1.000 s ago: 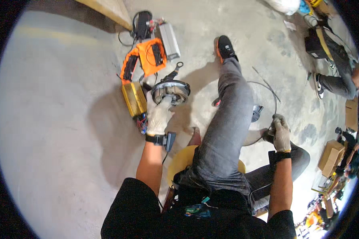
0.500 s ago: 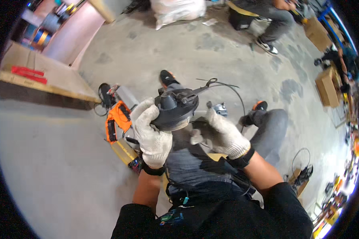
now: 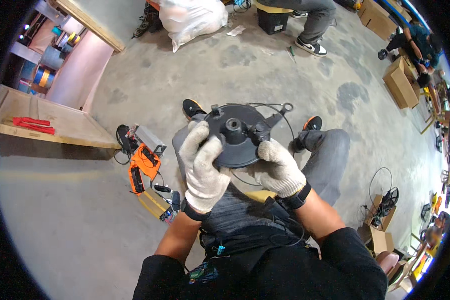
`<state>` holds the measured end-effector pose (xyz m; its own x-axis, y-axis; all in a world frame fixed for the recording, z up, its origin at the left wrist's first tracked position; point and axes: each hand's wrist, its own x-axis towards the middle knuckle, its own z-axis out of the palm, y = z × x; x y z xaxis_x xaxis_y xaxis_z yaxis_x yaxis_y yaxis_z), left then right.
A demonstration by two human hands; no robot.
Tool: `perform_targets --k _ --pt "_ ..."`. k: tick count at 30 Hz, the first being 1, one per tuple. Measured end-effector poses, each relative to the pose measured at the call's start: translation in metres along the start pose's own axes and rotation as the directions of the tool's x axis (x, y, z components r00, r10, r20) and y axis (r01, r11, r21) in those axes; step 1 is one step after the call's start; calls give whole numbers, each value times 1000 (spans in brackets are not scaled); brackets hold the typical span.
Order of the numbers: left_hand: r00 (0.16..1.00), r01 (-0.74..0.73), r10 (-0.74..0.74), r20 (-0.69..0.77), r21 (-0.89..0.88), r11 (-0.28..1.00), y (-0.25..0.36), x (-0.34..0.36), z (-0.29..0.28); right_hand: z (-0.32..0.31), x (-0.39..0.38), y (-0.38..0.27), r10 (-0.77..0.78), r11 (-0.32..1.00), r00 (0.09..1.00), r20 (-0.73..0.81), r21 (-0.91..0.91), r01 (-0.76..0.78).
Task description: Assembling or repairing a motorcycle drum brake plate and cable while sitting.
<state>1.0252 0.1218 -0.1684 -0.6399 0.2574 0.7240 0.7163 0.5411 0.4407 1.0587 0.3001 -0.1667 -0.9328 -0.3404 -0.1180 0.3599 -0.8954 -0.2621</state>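
In front of me I hold a round black drum brake plate (image 3: 237, 154), its outer face tilted up. A raised hub with a central hole stands in its middle, and a lever arm (image 3: 276, 118) with an eyelet end sticks out at the upper right. My gloved left hand (image 3: 203, 170) is closed on the plate's left rim. My gloved right hand (image 3: 280, 170) grips the lower right rim, thumb on the face and fingers hidden beneath. A thin black cable (image 3: 291, 131) curves behind the plate.
An orange tool-like part (image 3: 144, 165), a silver box (image 3: 151, 140) and a yellowish box (image 3: 156, 204) lie on the floor at left. Beyond stand a wooden table (image 3: 60, 127) and a white sack (image 3: 195, 22). Cardboard boxes (image 3: 401, 85) are at right; other people sit farther off.
My right hand has closed on the plate's rim after being apart from it. The plate has tipped so its hub face shows more fully. The whole view has shifted.
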Motion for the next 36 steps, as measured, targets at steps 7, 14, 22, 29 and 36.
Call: perform_targets --k 7,14,22,29,36 --pt "837 543 -510 198 -194 817 11 6 -11 -23 -4 -29 -120 988 990 -79 -103 112" --pt "541 756 -510 669 -652 -53 13 17 -11 -33 -4 -37 -165 947 976 -140 -298 117" --pt "571 711 -378 729 -669 -217 2 12 -3 -37 -10 -40 -156 948 978 -142 -299 108" --pt "521 593 -461 718 -693 -409 8 12 4 -37 -10 -41 -87 968 995 -51 -242 72" --pt "429 605 -504 750 -653 -456 5 6 10 -6 -15 -52 -29 776 985 -169 -625 -85"
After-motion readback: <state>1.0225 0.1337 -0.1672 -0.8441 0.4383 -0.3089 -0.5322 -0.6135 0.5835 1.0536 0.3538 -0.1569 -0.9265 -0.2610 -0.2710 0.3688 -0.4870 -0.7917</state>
